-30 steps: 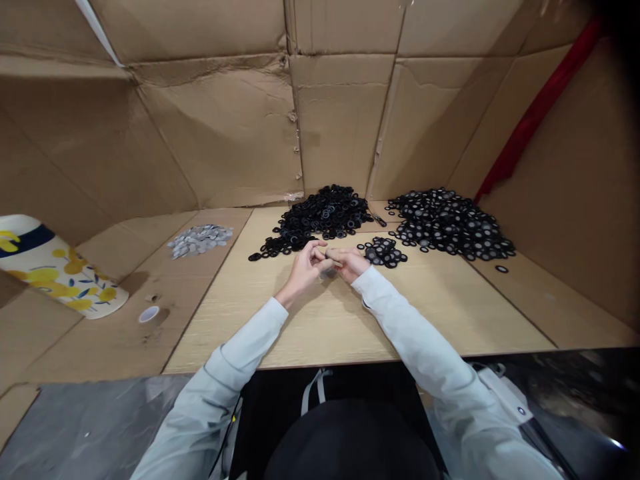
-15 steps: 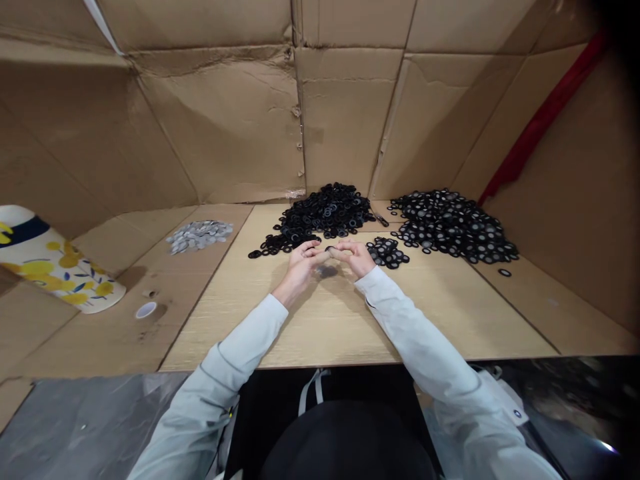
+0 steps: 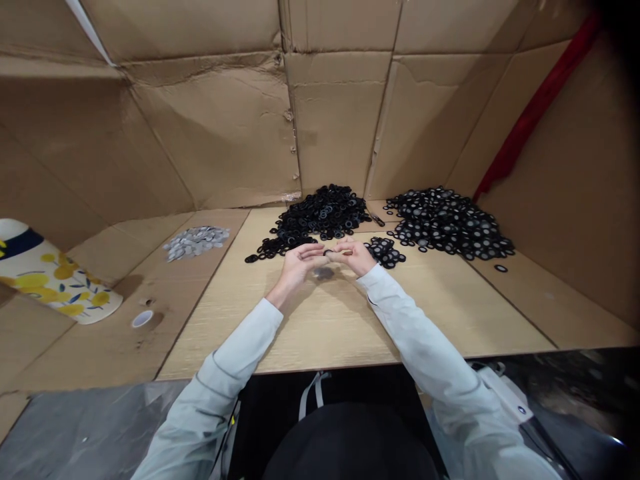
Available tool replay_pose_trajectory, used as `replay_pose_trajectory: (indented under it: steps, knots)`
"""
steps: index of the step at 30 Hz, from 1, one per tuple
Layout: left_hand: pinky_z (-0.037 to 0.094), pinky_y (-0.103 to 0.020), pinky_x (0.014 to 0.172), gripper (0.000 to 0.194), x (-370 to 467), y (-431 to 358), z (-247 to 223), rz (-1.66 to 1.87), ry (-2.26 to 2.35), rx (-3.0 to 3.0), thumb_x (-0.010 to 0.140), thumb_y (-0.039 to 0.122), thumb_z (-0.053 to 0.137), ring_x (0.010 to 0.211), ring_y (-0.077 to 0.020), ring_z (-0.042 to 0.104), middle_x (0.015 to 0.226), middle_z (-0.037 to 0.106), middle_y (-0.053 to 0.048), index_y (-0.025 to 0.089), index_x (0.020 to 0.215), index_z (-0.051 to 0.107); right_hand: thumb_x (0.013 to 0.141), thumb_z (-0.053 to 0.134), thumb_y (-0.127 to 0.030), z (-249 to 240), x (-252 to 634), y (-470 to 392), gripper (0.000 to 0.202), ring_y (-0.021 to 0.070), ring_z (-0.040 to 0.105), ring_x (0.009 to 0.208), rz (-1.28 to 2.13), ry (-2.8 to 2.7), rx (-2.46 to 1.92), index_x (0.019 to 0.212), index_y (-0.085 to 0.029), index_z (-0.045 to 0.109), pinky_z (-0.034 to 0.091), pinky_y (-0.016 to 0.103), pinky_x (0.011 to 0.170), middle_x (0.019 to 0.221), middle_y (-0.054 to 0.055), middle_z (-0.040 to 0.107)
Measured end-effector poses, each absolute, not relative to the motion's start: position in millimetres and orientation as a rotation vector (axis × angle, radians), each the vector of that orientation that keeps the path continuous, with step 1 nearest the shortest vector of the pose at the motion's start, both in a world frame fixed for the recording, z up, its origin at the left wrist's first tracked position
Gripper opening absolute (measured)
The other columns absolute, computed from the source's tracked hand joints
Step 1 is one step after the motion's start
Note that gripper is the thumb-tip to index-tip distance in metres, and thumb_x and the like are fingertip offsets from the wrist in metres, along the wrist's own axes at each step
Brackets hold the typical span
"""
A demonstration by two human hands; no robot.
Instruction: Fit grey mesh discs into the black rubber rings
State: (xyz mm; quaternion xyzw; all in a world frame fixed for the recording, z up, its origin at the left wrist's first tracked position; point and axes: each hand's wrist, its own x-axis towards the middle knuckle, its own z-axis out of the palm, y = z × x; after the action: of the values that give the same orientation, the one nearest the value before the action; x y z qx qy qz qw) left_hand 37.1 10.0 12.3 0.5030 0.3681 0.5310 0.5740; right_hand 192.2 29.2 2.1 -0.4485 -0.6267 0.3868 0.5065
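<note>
My left hand and my right hand meet over the middle of the wooden board. Between their fingertips is a small black ring, with the fingers of both hands closed on it. Whether a disc sits inside the ring is too small to tell. Just below the fingers, a few grey discs lie on the board. Behind the hands rises a heap of black rings. Close to my right hand is a small pile of black rings with pale centres.
A larger heap of pale-centred rings spreads at the right. Grey discs are piled on cardboard at the left, near a roll of tape and a patterned cylinder. Cardboard walls enclose the back and sides.
The camera view has shifted slightly. My left fingers have straightened and sit a little further from the right hand; the black ring stays between the fingertips.
</note>
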Motion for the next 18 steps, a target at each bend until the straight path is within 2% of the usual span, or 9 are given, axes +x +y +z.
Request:
replay_pose_trajectory:
  steps: [4, 9, 12, 15, 18]
  knots:
    - [0.049, -0.03, 0.074, 0.025, 35.8, 10.8, 13.2, 1.206, 0.775, 1.107, 0.057, 0.023, 0.074, 0.076, -0.0159, 0.063, 0.082, 0.067, -0.007, 0.013, 0.078, 0.065, 0.053, 0.073, -0.035, 1.8, 189.6, 27.2, 0.019, 0.0172, 0.049, 0.078, 0.812, -1.546, -1.095, 0.058, -0.019, 0.064, 0.039, 0.03, 0.069, 0.075, 0.002, 0.048]
    - [0.049, -0.029, 0.072, 0.02, 35.0, 13.6, 10.7, 1.173, 0.829, 1.084, 0.057, 0.015, 0.073, 0.069, -0.0137, 0.063, 0.076, 0.066, -0.007, 0.011, 0.074, 0.064, 0.055, 0.074, -0.029, 0.8, 187.4, 25.2, 0.014, 0.0184, 0.049, 0.084, 0.62, -1.66, -1.098, 0.058, -0.02, 0.064, 0.038, 0.034, 0.078, 0.077, 0.002, 0.05]
    - [0.049, -0.029, 0.073, 0.018, 34.6, 16.4, 9.2, 1.204, 0.811, 1.013, 0.058, 0.013, 0.072, 0.071, -0.0141, 0.063, 0.076, 0.066, -0.006, 0.011, 0.073, 0.063, 0.052, 0.075, -0.031, 2.0, 187.2, 24.1, 0.018, 0.0188, 0.05, 0.088, 0.728, -1.644, -1.086, 0.063, -0.02, 0.066, 0.04, 0.033, 0.075, 0.086, 0.003, 0.053]
    - [0.049, -0.029, 0.076, 0.017, 34.1, 19.0, 7.6, 1.25, 0.79, 0.965, 0.058, 0.013, 0.071, 0.073, -0.014, 0.063, 0.077, 0.066, -0.006, 0.012, 0.073, 0.063, 0.041, 0.078, -0.03, 2.8, 185.7, 23.5, 0.031, 0.0192, 0.052, 0.088, 0.965, -1.589, -1.066, 0.069, -0.02, 0.067, 0.041, 0.03, 0.069, 0.092, 0.004, 0.056]
    - [0.049, -0.028, 0.077, 0.018, 35.1, 19.7, 4.7, 1.287, 0.778, 0.957, 0.059, 0.014, 0.071, 0.072, -0.0128, 0.063, 0.077, 0.066, -0.005, 0.012, 0.074, 0.063, 0.038, 0.078, -0.03, 0.4, 179.6, 23.5, 0.035, 0.0184, 0.053, 0.083, 1.123, -1.478, -1.021, 0.07, -0.019, 0.068, 0.041, 0.029, 0.068, 0.086, 0.003, 0.06]
